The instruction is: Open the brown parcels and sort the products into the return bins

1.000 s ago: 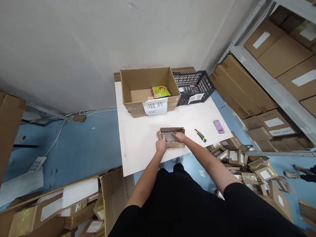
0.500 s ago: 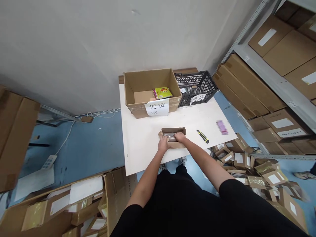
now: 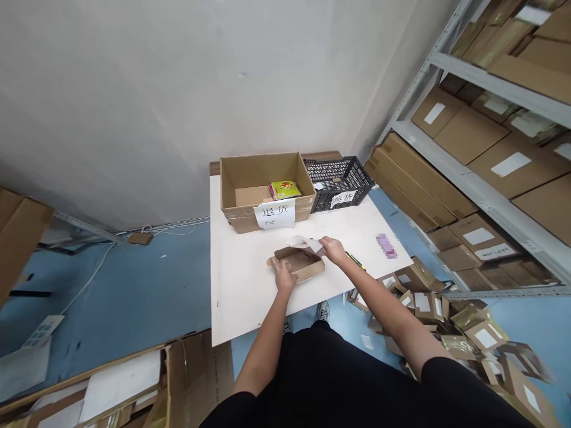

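A small open cardboard box lies near the front of the white table. My left hand presses on its near left corner, fingers bent over the edge. My right hand is raised at the box's far right corner and pinches a pale wrapped item that hangs just above the box's far edge. A yellow-and-black utility knife lies right of the box, partly hidden by my right forearm. Further right sits a small purple object.
A large open carton with a paper label and a colourful book inside stands at the table's back, beside a black plastic crate. Metal shelves with cartons line the right. Small boxes litter the floor at right and at lower left.
My right hand has come up out of the small box with the pale wrapped item. The box now shows its empty bottom. My left hand stays on its near edge.
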Demonstrator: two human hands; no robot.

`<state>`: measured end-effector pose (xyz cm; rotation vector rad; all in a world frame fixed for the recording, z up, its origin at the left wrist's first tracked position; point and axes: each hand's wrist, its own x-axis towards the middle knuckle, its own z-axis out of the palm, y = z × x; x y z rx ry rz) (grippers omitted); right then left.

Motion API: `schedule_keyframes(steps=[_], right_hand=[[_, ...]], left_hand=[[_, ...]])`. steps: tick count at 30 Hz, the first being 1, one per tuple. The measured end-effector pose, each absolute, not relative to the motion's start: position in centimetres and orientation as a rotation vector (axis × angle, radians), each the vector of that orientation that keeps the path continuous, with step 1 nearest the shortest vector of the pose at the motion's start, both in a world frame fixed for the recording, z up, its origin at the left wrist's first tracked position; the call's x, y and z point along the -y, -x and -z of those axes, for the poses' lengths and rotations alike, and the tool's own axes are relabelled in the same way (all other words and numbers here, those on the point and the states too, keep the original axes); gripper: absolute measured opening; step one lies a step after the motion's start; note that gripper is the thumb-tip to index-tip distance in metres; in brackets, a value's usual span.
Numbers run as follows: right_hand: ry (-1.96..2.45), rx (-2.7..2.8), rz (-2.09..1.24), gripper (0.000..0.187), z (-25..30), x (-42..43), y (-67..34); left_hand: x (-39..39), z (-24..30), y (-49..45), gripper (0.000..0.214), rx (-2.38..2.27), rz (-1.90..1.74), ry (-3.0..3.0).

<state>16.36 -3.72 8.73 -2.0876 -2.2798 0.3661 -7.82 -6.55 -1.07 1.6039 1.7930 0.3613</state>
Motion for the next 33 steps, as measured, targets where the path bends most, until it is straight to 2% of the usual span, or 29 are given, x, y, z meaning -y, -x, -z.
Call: schedule_keyframes(steps=[4, 7, 9, 12, 13, 16, 18, 24, 28, 31, 33], right_hand=[[2.084, 2.093, -0.222, 0.042, -11.3, 3.3, -20.2], [2.106, 2.020, -0.182, 0.048, -11.1, 2.9, -21.8], [2.100, 2.077, -0.260, 0.049, -9.5, 3.0, -21.7], [2.102, 2.291, -0.549, 0.051, -5.1, 4.3, -20.4], [2.140, 2.352, -0.650, 0.055, -3.4, 5.1, -19.8], [2.422, 2.332, -0.918, 0.090, 1.2, 7.5, -18.4], [2.512, 2.271, -0.982, 0.098, 3.4, 8.8, -18.0], [2.433, 2.187, -1.080, 0.091, 5.8, 8.2, -18.4], [2.370, 2.111, -1.057, 0.089, 7.8, 5.8, -18.2], [2.369, 2.212, -1.157, 0.090, 9.9, 5.0, -17.8], [2.375, 2.322, -1.206, 0.093, 11.3, 5.1, -18.2]], left_hand=[[5.9, 0.8, 8.7, 0.064, -1.844, -0.390, -1.538], [5.2, 0.8, 10.1, 0.064, -1.925, -0.424, -1.465], [4.8, 0.8, 11.4, 0.067, -1.988, -0.439, -1.416], [4.6, 0.6, 13.4, 0.070, -2.087, -0.419, -1.338], [4.5, 0.5, 14.0, 0.071, -2.119, -0.406, -1.311], [4.6, -0.1, 15.6, 0.074, -2.203, -0.374, -1.231], [4.6, -0.6, 16.2, 0.077, -2.251, -0.353, -1.181], [5.2, -2.5, 15.4, 0.092, -2.459, -0.386, -1.301], [5.6, -3.8, 12.7, 0.075, -2.493, -0.525, -1.657], [5.2, -3.1, 9.4, 0.063, -2.180, -0.677, -1.946], [4.3, -1.6, 6.7, 0.056, -1.908, -0.655, -2.058]])
